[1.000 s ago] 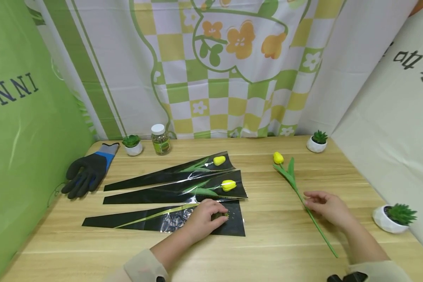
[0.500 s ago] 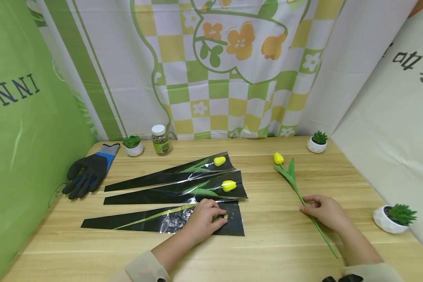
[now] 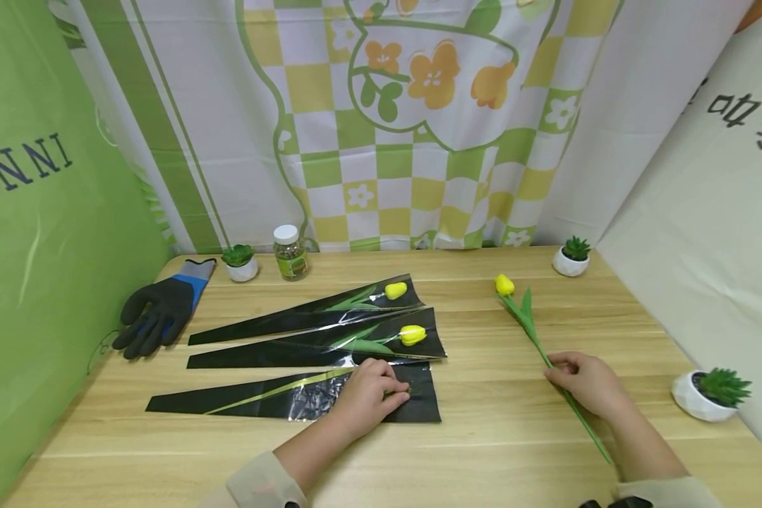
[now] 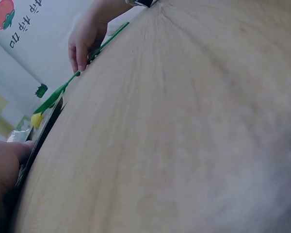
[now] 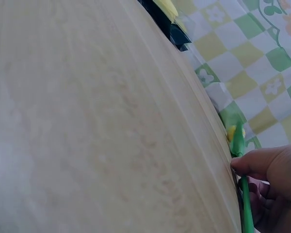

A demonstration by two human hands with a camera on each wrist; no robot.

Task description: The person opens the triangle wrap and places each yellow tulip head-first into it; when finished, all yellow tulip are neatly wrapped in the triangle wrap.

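Observation:
In the head view, my right hand [image 3: 587,384] pinches the green stem of a yellow artificial tulip [image 3: 527,321] at the right of the table. The right wrist view shows thumb and fingers around the tulip's stem [image 5: 246,199]. My left hand [image 3: 371,395] lies over the nearest black flower sleeve [image 3: 260,395], its thumb and finger pinching the clear film near the wide end. A gold stripe runs along this sleeve. Behind it lie two more black sleeves, a middle one [image 3: 241,357] and a far one [image 3: 254,323], each with a yellow tulip inside.
A dark work glove [image 3: 159,314] lies at the left. Along the back stand a potted succulent [image 3: 240,264], a white-capped jar [image 3: 290,254] and another small succulent [image 3: 571,257]. A third succulent [image 3: 711,395] stands near the table's right edge.
My right hand has closed its fingers on the tulip stem, and the flower has shifted slightly right. My left finger and thumb have come closer together on the sleeve.

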